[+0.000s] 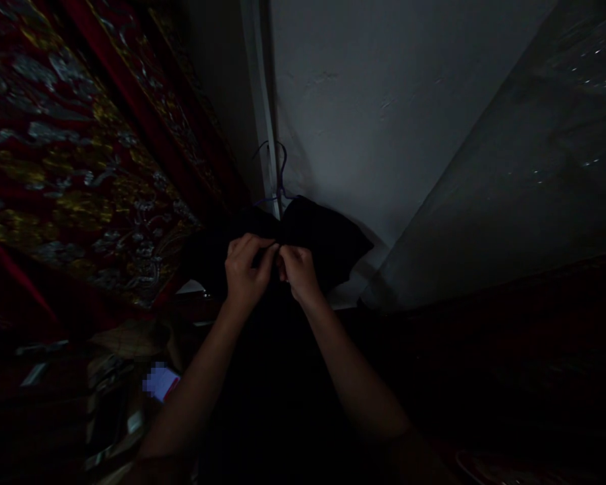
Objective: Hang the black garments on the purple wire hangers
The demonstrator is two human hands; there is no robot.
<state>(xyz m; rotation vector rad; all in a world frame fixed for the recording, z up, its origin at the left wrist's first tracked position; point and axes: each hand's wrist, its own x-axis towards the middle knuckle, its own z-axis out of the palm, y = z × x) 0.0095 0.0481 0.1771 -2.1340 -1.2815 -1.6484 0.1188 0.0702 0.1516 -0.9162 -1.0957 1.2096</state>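
Note:
A black garment (328, 239) hangs on a thin purple hanger (279, 176) hooked against a pale wall. My left hand (246, 271) and my right hand (297, 271) meet at the garment's collar, just under the hook. Both have their fingers pinched together on the dark cloth at the neck. The scene is very dim, and the lower part of the garment is lost in shadow between my forearms.
Red cloth with gold and silver embroidery (71, 168) hangs at the left. A grey translucent sheet (525, 188) slopes down at the right. A white vertical frame strip (262, 101) runs up the wall. Small cluttered items, one a white and pink card (161, 382), lie at lower left.

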